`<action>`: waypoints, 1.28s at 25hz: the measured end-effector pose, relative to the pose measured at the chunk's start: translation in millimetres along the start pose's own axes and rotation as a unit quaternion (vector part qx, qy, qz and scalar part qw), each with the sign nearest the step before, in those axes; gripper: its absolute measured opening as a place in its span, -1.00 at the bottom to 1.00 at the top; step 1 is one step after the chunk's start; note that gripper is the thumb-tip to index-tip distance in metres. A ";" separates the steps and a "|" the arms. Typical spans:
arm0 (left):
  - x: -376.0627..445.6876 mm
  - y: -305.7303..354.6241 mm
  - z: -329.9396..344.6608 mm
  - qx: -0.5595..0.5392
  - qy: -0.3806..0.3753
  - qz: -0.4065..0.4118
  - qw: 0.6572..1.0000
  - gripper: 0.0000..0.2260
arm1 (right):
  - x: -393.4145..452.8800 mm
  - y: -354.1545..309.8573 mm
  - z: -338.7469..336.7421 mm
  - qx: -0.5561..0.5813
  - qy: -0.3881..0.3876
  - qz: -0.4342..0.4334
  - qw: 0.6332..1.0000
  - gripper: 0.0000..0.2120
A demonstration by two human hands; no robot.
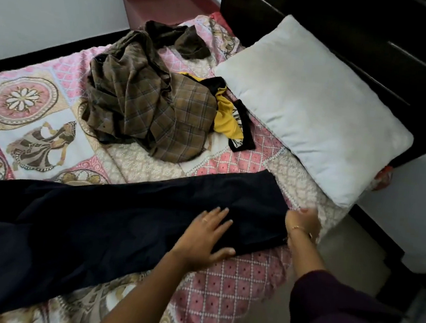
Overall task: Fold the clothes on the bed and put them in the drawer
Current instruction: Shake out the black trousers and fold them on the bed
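- Dark garment [97, 218] lies stretched flat across the near side of the bed [233, 288], one end near the pillow [310, 111].
- Left hand [205, 238]: fingers spread, flat on the cloth, pressing it down, nothing gripped.
- Right hand [302, 223]: at the garment's right end edge, apparently pinching it; blurred, so the grip can't be confirmed.
- Handling guess: soft, limp, light, no stiffness; it will sag and slide on the quilt. Take it by the end edge or corners, pin the middle with a flat palm while folding.
- Plaid clothes heap [146, 108] and yellow piece [226, 115] are unfolded mid-bed.
- Drawer not identifiable.
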State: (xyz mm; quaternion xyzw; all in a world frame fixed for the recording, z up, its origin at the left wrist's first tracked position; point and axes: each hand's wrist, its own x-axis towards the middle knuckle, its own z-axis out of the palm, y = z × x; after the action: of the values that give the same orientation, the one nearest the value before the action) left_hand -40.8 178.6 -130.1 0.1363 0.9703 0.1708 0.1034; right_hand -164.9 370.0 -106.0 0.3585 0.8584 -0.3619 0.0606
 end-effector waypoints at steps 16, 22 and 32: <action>111.2 -53.1 -64.4 -0.148 0.002 -0.230 0.962 -0.60 | 29.0 -58.4 32.4 -0.023 -0.057 -0.327 0.943 -0.77; 143.3 -51.3 -38.0 0.022 0.071 -0.168 0.983 -0.59 | 37.5 -71.3 53.7 -0.220 0.072 -0.313 0.921 -0.77; 44.3 -75.8 -27.6 0.061 0.328 -0.191 0.923 -0.80 | -23.5 -23.2 102.8 -0.348 -0.097 -0.366 0.858 -0.43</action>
State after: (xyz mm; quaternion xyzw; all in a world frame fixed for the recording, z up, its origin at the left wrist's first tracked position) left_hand -106.7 115.0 -138.8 -0.1095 0.9662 0.1231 -0.1980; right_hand -178.9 277.1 -159.2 -0.0625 0.9875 -0.0686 0.1277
